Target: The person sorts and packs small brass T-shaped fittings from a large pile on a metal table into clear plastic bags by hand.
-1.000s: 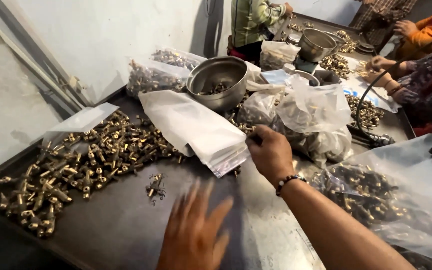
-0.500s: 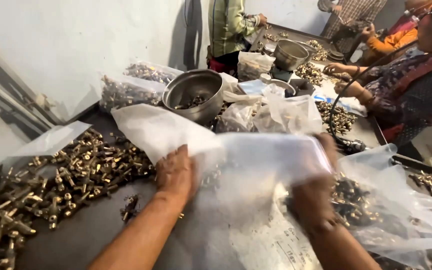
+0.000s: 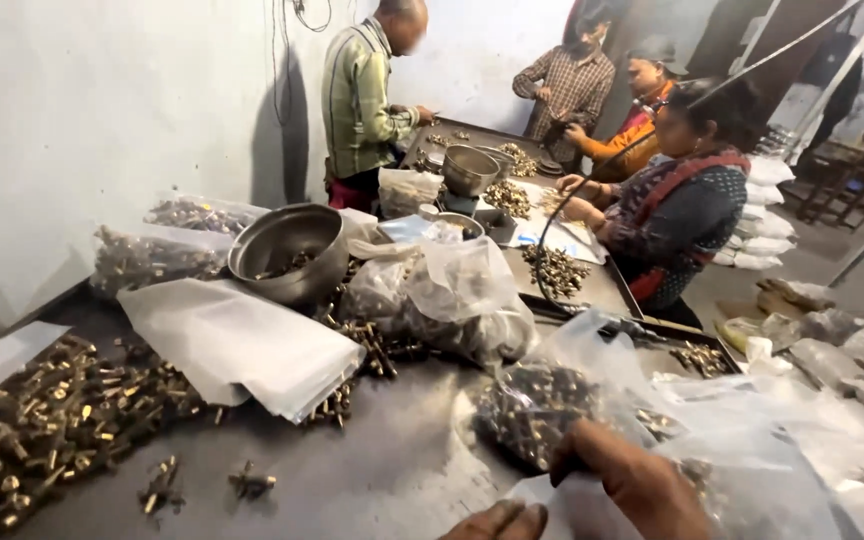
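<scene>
— Clear plastic, thin and crinkled: what is the right hand [image 3: 642,480] gripping?

— A clear plastic bag [image 3: 592,400] packed with small brass fittings, lying on the metal table [image 3: 392,470] at the near right edge. The fingers [image 3: 592,445] are clamped on its top fold.

— And the left hand [image 3: 500,522]?

— Only its knuckles show at the bottom edge; whether those fingers are apart or together, I cannot tell.

— Counts?

— Two steel bowls: a near bowl [image 3: 287,250] and a far bowl [image 3: 469,168]. One stack of empty bags [image 3: 242,345]. One loose brass heap [image 3: 62,420]. Four other people stand or sit at the far end.
</scene>
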